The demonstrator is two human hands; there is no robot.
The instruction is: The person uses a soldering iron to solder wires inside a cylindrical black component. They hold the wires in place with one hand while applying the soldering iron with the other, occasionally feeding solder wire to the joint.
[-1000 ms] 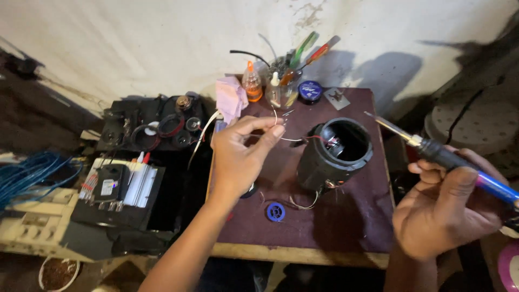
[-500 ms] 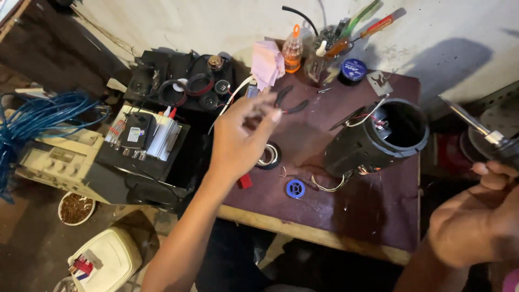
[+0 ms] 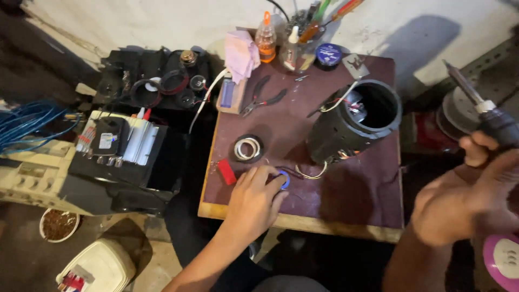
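Small round blue spool [image 3: 284, 179] under left-hand fingertips [image 3: 268, 178]

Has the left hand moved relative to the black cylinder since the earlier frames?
Yes. The left hand has come down from beside the black cylinder to the table's near edge, fingers on a small blue ring.

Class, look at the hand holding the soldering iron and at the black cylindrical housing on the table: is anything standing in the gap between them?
Nothing visible does. The right hand holds the soldering iron off the table's right edge, tip up. Between it and the black cylindrical housing lies only bare table top. The left hand rests farther left, on a small blue ring.
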